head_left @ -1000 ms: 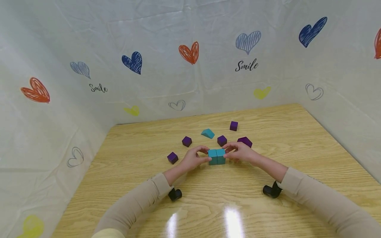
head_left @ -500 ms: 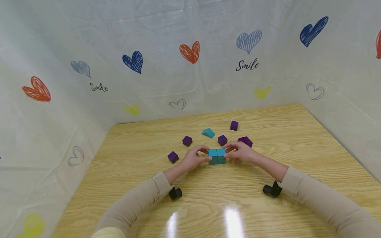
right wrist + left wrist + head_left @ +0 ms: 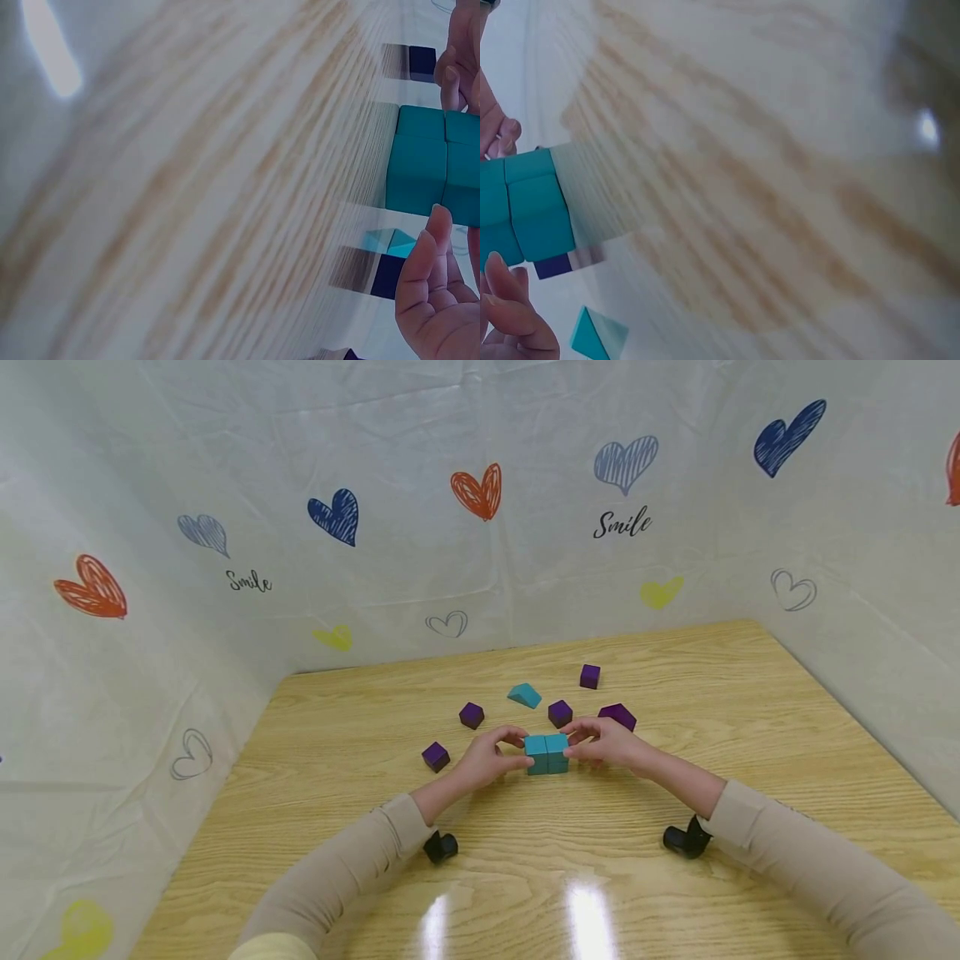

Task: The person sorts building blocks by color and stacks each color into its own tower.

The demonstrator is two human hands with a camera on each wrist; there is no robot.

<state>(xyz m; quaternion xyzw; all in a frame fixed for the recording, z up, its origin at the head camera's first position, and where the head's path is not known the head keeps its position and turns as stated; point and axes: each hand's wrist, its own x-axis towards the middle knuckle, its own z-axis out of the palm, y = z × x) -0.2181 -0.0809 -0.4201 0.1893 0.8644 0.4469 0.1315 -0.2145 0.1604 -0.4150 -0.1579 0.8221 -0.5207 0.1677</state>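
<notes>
Teal cube blocks (image 3: 547, 755) stand on the table as two stacks side by side, each two blocks high, their faces meeting at narrow seams. At the left stack, my left hand (image 3: 487, 758) pinches the blocks, thumb in front and fingers behind. My right hand (image 3: 606, 742) grips the right stack's side in the same way. Close up in the left wrist view, the teal blocks (image 3: 540, 217) have left-hand fingers (image 3: 514, 322) right at their edge. The right wrist view shows right-hand fingertips (image 3: 439, 221) against a lower teal block (image 3: 416, 176).
Behind the stacks lie a teal triangular block (image 3: 524, 696), purple cubes (image 3: 559, 713) and a larger purple block (image 3: 618, 717). Another purple cube (image 3: 436, 757) sits left of my left hand. A white cloth with printed hearts (image 3: 480, 577) hangs beyond the wooden table (image 3: 525, 868).
</notes>
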